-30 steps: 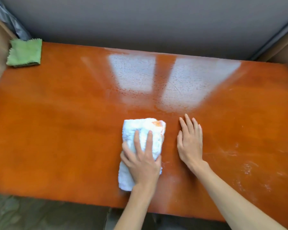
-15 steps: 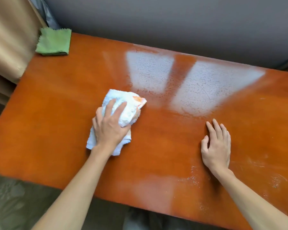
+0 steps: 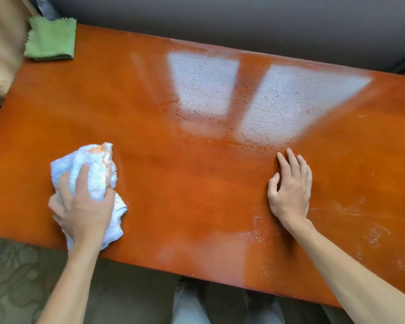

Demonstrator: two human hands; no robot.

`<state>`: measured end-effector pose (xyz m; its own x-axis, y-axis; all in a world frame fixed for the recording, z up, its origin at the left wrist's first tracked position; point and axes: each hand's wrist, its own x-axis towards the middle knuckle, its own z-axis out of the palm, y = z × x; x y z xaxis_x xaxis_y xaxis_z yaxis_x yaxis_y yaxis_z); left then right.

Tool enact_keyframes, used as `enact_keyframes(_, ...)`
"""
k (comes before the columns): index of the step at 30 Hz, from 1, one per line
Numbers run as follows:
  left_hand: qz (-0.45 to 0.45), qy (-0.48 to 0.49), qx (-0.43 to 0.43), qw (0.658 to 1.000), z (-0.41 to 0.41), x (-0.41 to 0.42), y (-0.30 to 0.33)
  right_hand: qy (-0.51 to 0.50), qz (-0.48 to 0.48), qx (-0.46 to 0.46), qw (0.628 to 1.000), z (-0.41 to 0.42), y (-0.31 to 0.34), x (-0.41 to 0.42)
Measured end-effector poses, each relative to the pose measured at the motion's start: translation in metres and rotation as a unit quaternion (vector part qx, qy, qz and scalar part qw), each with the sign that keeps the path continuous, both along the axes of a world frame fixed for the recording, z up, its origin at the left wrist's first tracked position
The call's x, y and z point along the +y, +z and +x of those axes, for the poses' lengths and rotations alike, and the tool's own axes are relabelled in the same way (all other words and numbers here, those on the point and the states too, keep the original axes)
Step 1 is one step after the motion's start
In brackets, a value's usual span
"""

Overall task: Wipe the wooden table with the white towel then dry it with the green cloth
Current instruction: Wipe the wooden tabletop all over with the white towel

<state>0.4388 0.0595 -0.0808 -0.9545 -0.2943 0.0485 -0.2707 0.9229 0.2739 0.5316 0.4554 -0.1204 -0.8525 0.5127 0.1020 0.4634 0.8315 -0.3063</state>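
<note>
Slid toward the near left corner of the wooden table (image 3: 197,183) since a second ago: white towel (image 3: 96,174), then lying folded near the table's middle at the front edge, now bunched and close to that corner. Gripped by the left hand (image 3: 82,206), fingers curled into the terry, orange stains showing on the folds. Right hand (image 3: 290,190) planted flat on the table right of centre, fingers straight and together, holding nothing, hardly shifted on the wood.

From the head view: green cloth (image 3: 50,39) folded at the table's far left corner, untouched, straight beyond the left hand and well apart from it; much farther from the right hand. Pale window glare across the table's far middle, speckled with droplets or residue; whitish smears and specks toward the near right corner, beside and behind the right hand.

Wiping judged under way, left half covered, right side apparently not yet done. Long axis of the table running left to right, so next strokes likely back rightward; drying to follow, with the left hand nearer the green cloth.
</note>
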Motion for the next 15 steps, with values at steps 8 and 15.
enact_keyframes(8, -0.038, -0.092, -0.052, 0.994, 0.074, 0.133, 0.009, 0.016, -0.005, -0.014, 1.000, 0.000, -0.001, 0.001)
enact_keyframes(15, -0.049, -0.227, -0.114, 0.966, 0.137, 0.273, 0.010, 0.083, -0.225, 0.037, 0.970, 0.016, 0.012, 0.030)
